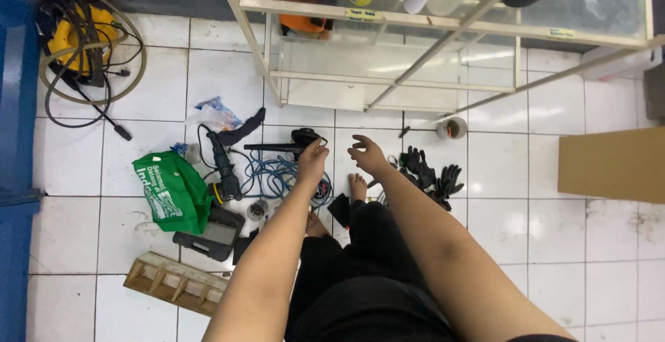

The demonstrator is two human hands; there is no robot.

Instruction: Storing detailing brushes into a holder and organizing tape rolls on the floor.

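Observation:
I look straight down at a white tiled floor over my legs in black trousers and my bare feet (357,187). My left hand (314,157) is stretched forward, fingers pinched together, and seems to grip a thin dark cable or strap above a coil of blue cable (277,174); what it holds is too small to tell. My right hand (368,155) hovers beside it, fingers spread, holding nothing. A black power tool (291,144) lies just beyond the left hand.
A green bag (173,191), a dark angle grinder (223,169), a black case (211,237) and a wooden rack (176,283) lie at the left. Black gloves (431,174) lie right. A glass display cabinet (443,37) stands ahead, a yellow machine with hose (83,44) far left, cardboard (613,162) right.

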